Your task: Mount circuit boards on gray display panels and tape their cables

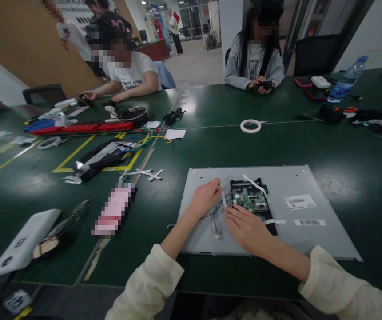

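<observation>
A thin silvery-grey flat panel (207, 242) lies on the table in front of me. On it sits a black bracket (272, 226) with a small green circuit board (251, 202), partly held by strips of white tape (276, 221). Beside the board's left edge, a short strip of white tape (224, 198) crosses grey cables (216, 222). My left hand (204, 198) is closed in a pinch at the strip's upper end. My right hand (246, 226) lies with fingers stretched out, its fingertips touching near the strip's lower end and the board's edge.
Left of the panel lie a phone (114, 209), cut tape strips (149, 173) and a white power bank (27, 240). A tape roll (251, 126) rests beyond the panel. A water bottle (347, 80) stands at far right. Two people sit across the table.
</observation>
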`<state>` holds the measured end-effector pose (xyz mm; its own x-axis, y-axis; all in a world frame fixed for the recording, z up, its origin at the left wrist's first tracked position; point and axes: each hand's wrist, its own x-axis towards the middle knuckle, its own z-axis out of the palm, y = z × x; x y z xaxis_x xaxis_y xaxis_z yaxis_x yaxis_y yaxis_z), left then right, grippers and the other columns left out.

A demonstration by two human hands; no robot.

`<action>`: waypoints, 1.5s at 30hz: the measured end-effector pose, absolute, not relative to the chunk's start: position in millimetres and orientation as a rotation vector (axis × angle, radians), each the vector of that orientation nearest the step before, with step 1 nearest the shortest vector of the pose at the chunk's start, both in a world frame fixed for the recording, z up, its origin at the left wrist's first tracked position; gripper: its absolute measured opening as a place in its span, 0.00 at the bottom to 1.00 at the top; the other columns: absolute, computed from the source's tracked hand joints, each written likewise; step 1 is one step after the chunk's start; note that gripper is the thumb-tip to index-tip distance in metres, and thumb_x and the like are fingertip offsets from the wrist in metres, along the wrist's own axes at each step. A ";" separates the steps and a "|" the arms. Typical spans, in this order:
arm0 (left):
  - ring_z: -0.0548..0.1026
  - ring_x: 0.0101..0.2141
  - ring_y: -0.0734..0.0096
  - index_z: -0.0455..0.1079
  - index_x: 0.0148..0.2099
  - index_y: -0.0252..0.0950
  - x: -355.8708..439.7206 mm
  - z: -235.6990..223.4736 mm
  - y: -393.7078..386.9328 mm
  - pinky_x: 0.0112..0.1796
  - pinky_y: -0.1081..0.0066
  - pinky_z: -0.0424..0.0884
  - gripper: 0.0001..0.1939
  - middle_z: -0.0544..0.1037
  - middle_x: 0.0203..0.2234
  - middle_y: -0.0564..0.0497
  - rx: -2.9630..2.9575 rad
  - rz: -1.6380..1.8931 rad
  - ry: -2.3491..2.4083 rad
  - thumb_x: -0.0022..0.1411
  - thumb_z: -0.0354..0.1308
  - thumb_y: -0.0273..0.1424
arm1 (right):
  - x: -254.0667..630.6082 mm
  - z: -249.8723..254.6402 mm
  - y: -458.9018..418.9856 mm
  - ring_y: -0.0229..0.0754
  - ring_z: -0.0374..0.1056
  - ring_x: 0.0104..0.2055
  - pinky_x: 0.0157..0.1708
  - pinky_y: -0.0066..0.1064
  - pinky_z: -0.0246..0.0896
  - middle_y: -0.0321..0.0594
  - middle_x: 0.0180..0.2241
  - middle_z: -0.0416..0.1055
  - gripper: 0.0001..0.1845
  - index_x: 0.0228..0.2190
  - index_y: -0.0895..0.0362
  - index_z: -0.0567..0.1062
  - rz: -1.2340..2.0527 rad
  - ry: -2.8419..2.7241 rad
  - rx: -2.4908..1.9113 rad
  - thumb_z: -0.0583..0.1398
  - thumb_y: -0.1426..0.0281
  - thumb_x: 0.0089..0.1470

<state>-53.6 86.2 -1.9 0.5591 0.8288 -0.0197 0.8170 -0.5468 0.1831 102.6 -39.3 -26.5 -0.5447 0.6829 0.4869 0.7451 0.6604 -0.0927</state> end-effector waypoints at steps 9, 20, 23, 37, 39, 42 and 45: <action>0.75 0.33 0.67 0.61 0.44 0.39 -53.0 -6.1 83.9 0.29 0.73 0.59 0.06 0.77 0.31 0.52 2.584 0.159 1.415 0.66 0.46 0.33 | 102.7 -23.6 -46.1 0.43 0.65 0.50 0.60 0.41 0.53 0.50 0.41 0.72 0.11 0.36 0.63 0.73 -0.245 -2.410 -1.042 0.51 0.79 0.57; 0.74 0.32 0.67 0.62 0.42 0.37 -55.6 -3.1 80.2 0.30 0.72 0.61 0.08 0.76 0.31 0.50 2.684 0.172 1.325 0.68 0.43 0.33 | 103.4 -21.5 -46.1 0.38 0.68 0.42 0.58 0.38 0.54 0.44 0.34 0.72 0.10 0.34 0.62 0.72 -0.198 -2.369 -0.925 0.51 0.79 0.57; 0.74 0.31 0.67 0.62 0.42 0.37 -56.8 0.0 78.7 0.31 0.72 0.62 0.08 0.75 0.32 0.49 2.711 0.142 1.295 0.68 0.43 0.33 | 102.1 -20.6 -48.6 0.36 0.68 0.37 0.54 0.33 0.60 0.43 0.31 0.71 0.09 0.34 0.62 0.72 -0.200 -2.342 -0.882 0.51 0.79 0.57; 0.74 0.33 0.69 0.62 0.48 0.37 -62.5 0.0 77.9 0.33 0.72 0.64 0.10 0.74 0.35 0.50 2.747 0.160 1.140 0.67 0.43 0.31 | 102.0 -17.4 -52.5 0.42 0.66 0.48 0.56 0.40 0.58 0.44 0.41 0.72 0.08 0.36 0.63 0.73 -0.219 -2.336 -0.825 0.54 0.77 0.57; 0.73 0.36 0.68 0.62 0.48 0.38 -61.5 1.7 75.9 0.36 0.71 0.65 0.11 0.73 0.38 0.49 2.768 0.164 1.123 0.67 0.43 0.31 | 101.9 -19.5 -53.2 0.41 0.67 0.47 0.56 0.39 0.58 0.44 0.41 0.73 0.09 0.36 0.63 0.74 -0.199 -2.358 -0.827 0.53 0.77 0.58; 0.72 0.42 0.67 0.63 0.48 0.37 -60.9 4.8 73.9 0.42 0.70 0.66 0.11 0.71 0.41 0.48 2.799 0.174 1.108 0.67 0.43 0.30 | 103.1 -20.7 -54.3 0.39 0.67 0.47 0.56 0.38 0.58 0.44 0.42 0.72 0.10 0.38 0.62 0.74 -0.131 -2.386 -0.837 0.53 0.75 0.58; 0.70 0.46 0.66 0.63 0.50 0.37 -61.9 6.5 73.3 0.45 0.68 0.65 0.12 0.71 0.44 0.47 2.856 0.191 1.105 0.66 0.44 0.28 | 107.1 -16.5 -55.9 0.41 0.60 0.56 0.60 0.44 0.51 0.44 0.49 0.69 0.14 0.43 0.59 0.73 0.004 -2.477 -0.768 0.54 0.68 0.58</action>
<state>-61.9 73.3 6.5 0.7331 0.6742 0.0892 0.6651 -0.7382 0.1126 107.1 -55.9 -16.5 -0.6910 0.5252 0.4967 0.5237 0.8374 -0.1568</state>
